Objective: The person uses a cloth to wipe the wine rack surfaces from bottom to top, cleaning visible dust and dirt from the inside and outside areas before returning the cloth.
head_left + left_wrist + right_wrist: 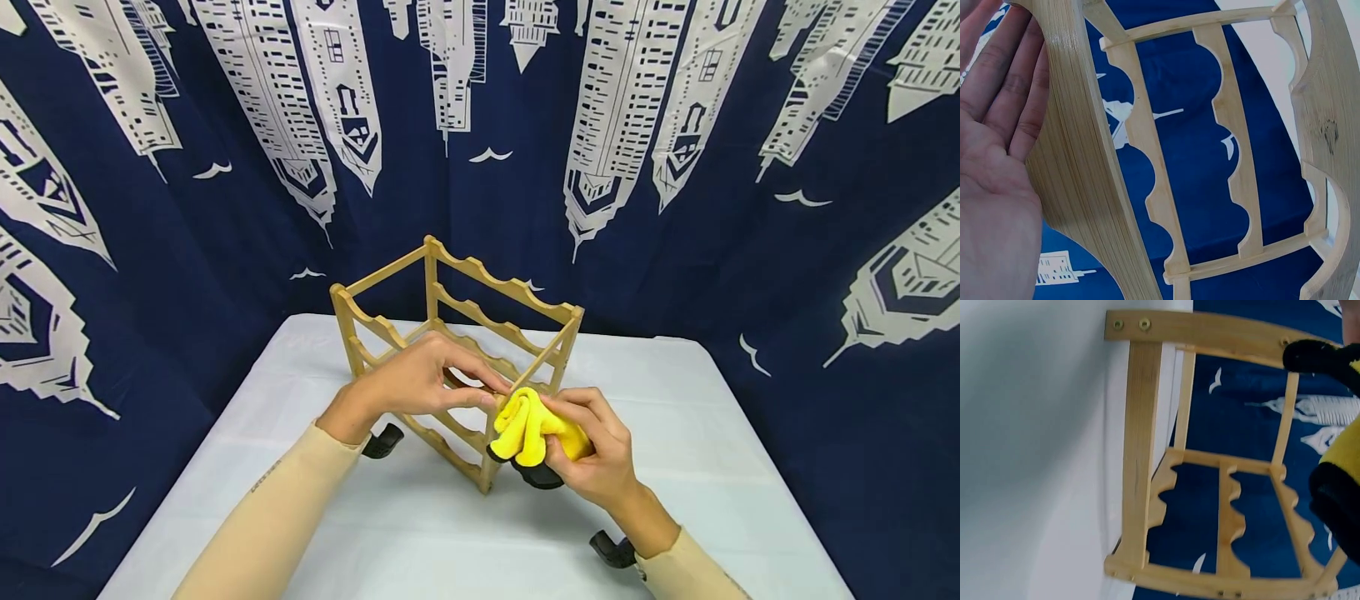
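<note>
A light wooden wine rack with scalloped rails stands upright, one corner toward me. My left hand reaches over its near top rail, thumb and index finger pinching the rack at the near corner post. In the left wrist view, the palm faces the rail, which hides the fingertips. My right hand grips a bunched yellow cloth with black edging against the top of that same post. The right wrist view shows the cloth beside the rack's side frame; most of the hand is out of sight there.
The rack stands on a table with a white cover. Behind and on both sides hangs a dark blue curtain printed with white buildings and birds. Black wrist mounts show below the forearms.
</note>
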Tool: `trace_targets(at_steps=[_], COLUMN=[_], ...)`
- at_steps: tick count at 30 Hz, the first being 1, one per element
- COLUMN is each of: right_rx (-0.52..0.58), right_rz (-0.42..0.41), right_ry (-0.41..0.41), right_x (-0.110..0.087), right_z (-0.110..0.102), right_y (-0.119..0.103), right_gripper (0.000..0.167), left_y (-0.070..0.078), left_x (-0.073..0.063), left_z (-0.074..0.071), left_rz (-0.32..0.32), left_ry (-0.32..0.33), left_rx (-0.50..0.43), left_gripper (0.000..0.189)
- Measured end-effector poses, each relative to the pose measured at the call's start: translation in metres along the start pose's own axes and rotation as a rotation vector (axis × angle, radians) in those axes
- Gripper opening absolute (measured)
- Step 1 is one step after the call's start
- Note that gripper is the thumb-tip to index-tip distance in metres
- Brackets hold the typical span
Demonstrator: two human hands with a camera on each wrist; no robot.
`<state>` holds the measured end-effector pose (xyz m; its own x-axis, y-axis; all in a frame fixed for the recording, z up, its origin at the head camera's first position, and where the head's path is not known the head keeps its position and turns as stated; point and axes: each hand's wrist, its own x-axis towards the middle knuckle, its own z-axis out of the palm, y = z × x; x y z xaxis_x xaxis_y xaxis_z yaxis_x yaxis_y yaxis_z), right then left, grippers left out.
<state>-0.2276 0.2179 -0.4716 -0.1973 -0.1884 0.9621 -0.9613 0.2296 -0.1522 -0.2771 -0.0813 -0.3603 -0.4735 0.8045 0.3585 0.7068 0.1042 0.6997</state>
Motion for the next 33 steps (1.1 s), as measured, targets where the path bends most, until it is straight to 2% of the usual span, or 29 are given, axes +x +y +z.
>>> trace_targets(at_steps=[3,9,14,19,25,33], right_rx=[-0.052,-0.116,-0.138,-0.151,-0.112,-0.063], right_rz=[-0.022,-0.042,-0.081,-0.085,-0.072,-0.004], right_ry=[-0.006,0.047,0.058,0.053,-0.041,-0.287], right_x=[0.003,0.005,0.010,0.010,-0.004,-0.032], right_z=[0.011,0.025,0.035,0.037,0.035,0.028], right_y=[-0.003,-0.013,-0.017,-0.019,-0.018,-0.011], right_gripper=[0.036,0.050,0.045,0.041,0.036,0.028], left_y=[0.000,0.000,0.000,0.000,0.000,-0.003], left_x=[-0.001,-0.001,-0.001,-0.002,-0.002,-0.003], left_z=[-0.001,0.000,0.000,0.000,0.000,0.001], left_rz=[0.001,-0.019,-0.025,-0.008,0.001,0.018], left_ry=[0.001,-0.008,-0.002,0.015,0.021,0.035], left_rx=[0.006,0.019,0.009,0.020,0.024,0.047], left_gripper=[0.021,0.019,0.017,0.016,0.016,0.014])
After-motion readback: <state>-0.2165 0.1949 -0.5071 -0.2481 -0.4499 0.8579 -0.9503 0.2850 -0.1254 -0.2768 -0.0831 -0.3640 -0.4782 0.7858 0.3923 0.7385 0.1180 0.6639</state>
